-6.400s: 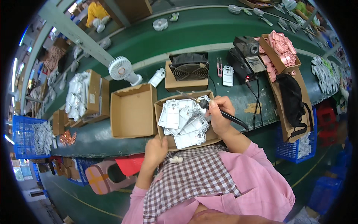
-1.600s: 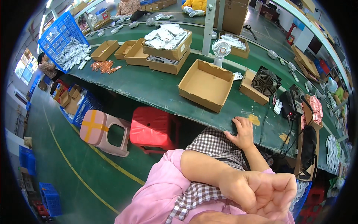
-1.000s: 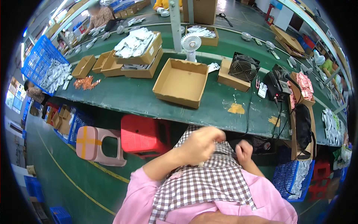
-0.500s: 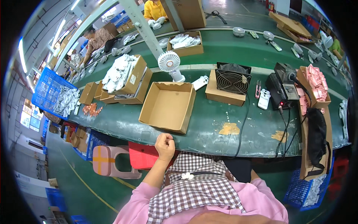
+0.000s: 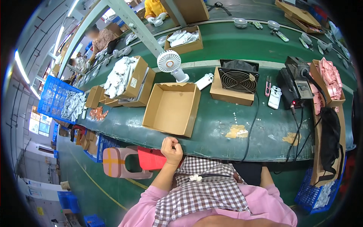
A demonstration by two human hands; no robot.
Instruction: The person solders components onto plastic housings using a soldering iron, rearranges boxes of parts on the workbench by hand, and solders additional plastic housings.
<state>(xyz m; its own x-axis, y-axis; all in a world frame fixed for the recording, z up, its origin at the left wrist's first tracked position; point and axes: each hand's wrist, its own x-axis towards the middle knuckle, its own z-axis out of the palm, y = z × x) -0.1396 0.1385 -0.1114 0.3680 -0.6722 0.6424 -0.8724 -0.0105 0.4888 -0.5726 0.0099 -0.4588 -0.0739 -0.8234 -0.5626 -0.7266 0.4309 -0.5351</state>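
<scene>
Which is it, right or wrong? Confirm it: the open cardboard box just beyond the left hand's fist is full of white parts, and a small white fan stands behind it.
Wrong in one respect. In the head view the open cardboard box beyond the left hand is empty; only its bare brown floor shows. The rest holds: the hand is closed in a fist at the table edge, and the small white fan stands behind the box.

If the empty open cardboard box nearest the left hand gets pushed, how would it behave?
The cardboard box looks empty, so probably light and easy to slide on the smooth green table. Its thin upright flaps would likely flex. It sits low and wide, so tipping seems unlikely.
</scene>
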